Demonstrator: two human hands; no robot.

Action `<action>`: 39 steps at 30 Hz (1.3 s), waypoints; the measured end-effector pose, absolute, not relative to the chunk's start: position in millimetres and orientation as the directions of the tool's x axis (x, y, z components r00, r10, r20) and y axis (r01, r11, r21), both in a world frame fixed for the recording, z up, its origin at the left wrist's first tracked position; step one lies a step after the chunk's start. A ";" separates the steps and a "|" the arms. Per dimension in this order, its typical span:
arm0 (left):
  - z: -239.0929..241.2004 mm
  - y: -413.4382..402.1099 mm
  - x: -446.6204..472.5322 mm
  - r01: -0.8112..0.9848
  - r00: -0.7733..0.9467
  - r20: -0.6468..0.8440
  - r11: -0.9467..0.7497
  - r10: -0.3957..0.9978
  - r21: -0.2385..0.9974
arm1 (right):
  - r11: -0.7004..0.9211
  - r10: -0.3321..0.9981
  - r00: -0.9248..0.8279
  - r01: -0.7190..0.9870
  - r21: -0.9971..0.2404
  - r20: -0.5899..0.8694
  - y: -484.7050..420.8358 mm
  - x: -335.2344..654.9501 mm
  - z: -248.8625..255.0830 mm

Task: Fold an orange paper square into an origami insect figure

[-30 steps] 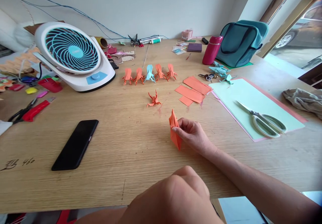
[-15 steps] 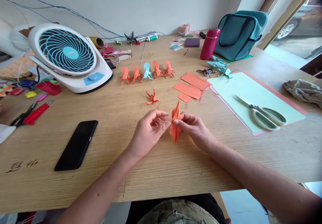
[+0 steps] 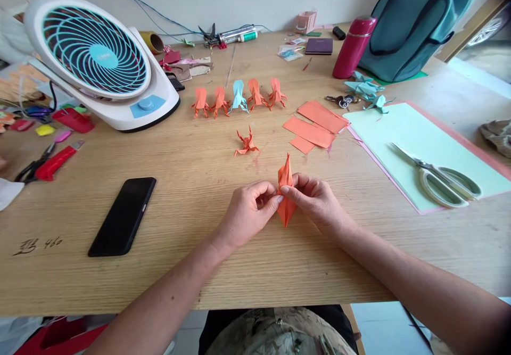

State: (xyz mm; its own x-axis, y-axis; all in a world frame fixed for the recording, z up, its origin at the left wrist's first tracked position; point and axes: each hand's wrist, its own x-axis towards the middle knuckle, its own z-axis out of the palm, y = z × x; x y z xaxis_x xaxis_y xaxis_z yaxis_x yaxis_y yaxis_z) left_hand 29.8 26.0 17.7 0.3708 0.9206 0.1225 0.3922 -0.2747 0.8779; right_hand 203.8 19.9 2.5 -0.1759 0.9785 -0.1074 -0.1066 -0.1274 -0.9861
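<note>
A folded piece of orange origami paper point(image 3: 286, 210), long and pointed at both ends, stands upright between my hands above the table. My left hand point(image 3: 251, 208) pinches its left edge between thumb and fingertips. On the other side my right hand point(image 3: 317, 200) grips it, thumb lying across the front and fingers behind. Just beyond is a small orange origami figure point(image 3: 247, 142) with thin spiky limbs. Farther back stands a row of several folded paper figures, orange ones point(image 3: 219, 100) with a light blue one point(image 3: 238, 97) among them.
Orange paper strips point(image 3: 309, 131) lie right of centre. Scissors point(image 3: 443, 176) rest on pale green sheets point(image 3: 391, 131). A phone point(image 3: 122, 216) and a fan point(image 3: 99, 62) are at left, beside a red utility knife point(image 3: 56, 164). A pink bottle point(image 3: 354, 46) stands by a teal bag point(image 3: 415, 30).
My left hand has closed in from beside the orange paper and now pinches its edge. The right hand keeps its grip. The whole view has shifted slightly.
</note>
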 end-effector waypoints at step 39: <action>7.4 30.7 26.3 0.070 0.275 0.025 -0.046 0.961 0.996 | 0.078 0.987 -0.150 0.146 -0.986 0.055 8.9 195.3 1.5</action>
